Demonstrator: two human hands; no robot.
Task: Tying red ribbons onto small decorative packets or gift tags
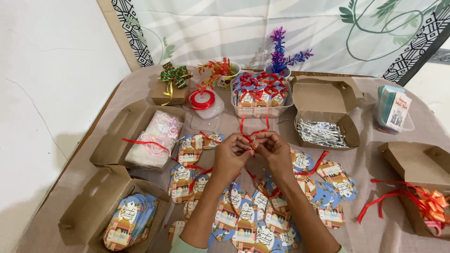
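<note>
My left hand (230, 156) and my right hand (274, 152) meet above the middle of the table, fingertips pinched together on a thin red ribbon (253, 131) that loops up between them. Its loose ends trail down under my hands. Beneath my forearms lie several colourful printed card tags (243, 218), some with red ribbon threaded on them.
A clear tub of ribboned tags (260, 99) stands behind my hands. A cardboard box of silver strips (323, 133) is at right, one with plastic bags (157, 138) at left, one with stacked tags (129, 222) at front left. A red ribbon spool (201, 100) and bows sit at the back.
</note>
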